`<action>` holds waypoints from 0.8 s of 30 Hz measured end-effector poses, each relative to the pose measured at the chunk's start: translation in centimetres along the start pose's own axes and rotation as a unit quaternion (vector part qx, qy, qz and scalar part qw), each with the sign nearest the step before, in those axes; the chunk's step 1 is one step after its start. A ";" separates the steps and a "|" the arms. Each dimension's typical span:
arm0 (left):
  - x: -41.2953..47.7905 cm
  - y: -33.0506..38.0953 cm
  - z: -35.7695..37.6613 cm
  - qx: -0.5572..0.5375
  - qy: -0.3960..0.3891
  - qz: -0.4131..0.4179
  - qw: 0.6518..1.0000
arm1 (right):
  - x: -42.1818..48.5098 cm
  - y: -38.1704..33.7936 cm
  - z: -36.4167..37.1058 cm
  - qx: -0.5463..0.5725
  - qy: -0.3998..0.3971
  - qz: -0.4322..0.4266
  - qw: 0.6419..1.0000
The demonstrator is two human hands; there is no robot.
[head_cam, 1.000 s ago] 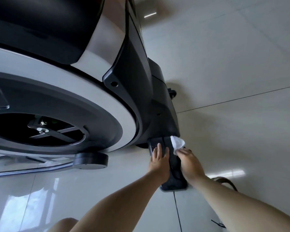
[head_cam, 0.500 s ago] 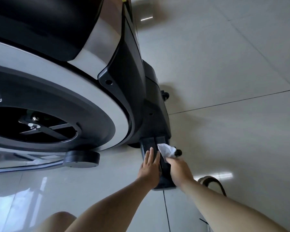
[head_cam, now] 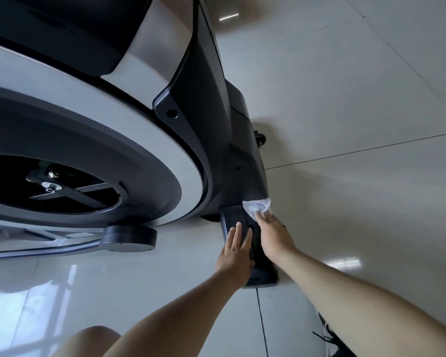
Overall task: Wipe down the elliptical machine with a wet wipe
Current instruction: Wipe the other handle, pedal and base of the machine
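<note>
The fingers (head_cam: pixel 264 219) of the right hand (head_cam: pixel 273 235) are bunched around a crumpled white wipe (head_cam: pixel 256 206). Their tips are buried in its folds, so exactly how they curl cannot be told. The wipe is pressed against the elliptical (head_cam: pixel 211 104) at the bottom of its black housing (head_cam: pixel 245 161), right where the housing meets the black base bar (head_cam: pixel 231 215). Just beside it, the left hand (head_cam: pixel 236 251) lies flat on top of that bar, its fingers straight and close together, holding nothing. The bar lies on the floor (head_cam: pixel 358 119) and runs back under both wrists to a rounded end cap (head_cam: pixel 263 278). Above and to the left of the hands, a large grey and white flywheel disc (head_cam: pixel 144 140) fills much of the view, with a dark opening at its centre. A round black crank cap (head_cam: pixel 129 239) sits below the disc on a metal arm. A small black roller (head_cam: pixel 260 139) juts out of the housing's far side. The floor is glossy pale tile with dark grout lines, and a bare knee (head_cam: pixel 95 341) shows at the bottom edge.
</note>
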State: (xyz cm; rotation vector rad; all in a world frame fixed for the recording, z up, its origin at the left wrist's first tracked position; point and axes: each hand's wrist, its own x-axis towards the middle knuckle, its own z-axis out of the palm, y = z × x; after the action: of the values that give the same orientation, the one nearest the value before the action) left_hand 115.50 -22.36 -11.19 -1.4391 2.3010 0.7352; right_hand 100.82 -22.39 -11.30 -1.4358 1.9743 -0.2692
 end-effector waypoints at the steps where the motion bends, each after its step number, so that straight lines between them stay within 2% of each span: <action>1: 0.0 0.0 -0.2 0.003 0.000 -0.002 1.000 | 0.8 0.4 -0.3 0.033 -0.009 0.019 0.999; 4: 0.2 0.1 -0.7 0.010 -0.001 -0.009 1.000 | 1.5 0.4 -0.8 0.102 -0.022 0.057 0.993; 8: 0.9 -0.1 -1.5 0.004 -0.002 -0.012 1.000 | 1.2 -0.1 -0.2 0.102 0.019 0.074 0.992; 12: 0.9 -0.2 -1.4 -0.007 -0.004 -0.012 1.000 | 3.0 0.5 -1.2 0.150 -0.015 0.143 0.978; 15: 0.9 -0.6 -1.2 -0.019 0.011 -0.007 1.000 | 3.1 -0.7 -0.9 0.119 -0.019 0.164 0.979; 19: 0.9 -1.2 -1.3 -0.044 0.026 0.003 0.999 | 0.4 -1.7 2.5 0.110 0.113 0.087 0.984; 22: 0.6 -1.9 -1.5 -0.067 0.038 0.026 0.997 | -0.7 -2.4 3.6 0.153 0.106 0.002 0.983; 24: 0.5 -2.7 -1.6 -0.117 0.047 0.038 0.991 | -0.4 -2.9 3.9 0.111 0.068 -0.053 0.990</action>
State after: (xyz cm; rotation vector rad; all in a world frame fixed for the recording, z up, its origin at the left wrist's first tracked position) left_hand 117.68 -24.63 -10.83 -1.5195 2.4182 1.0091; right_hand 105.54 -22.26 -12.53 -1.4102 1.9089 -0.6294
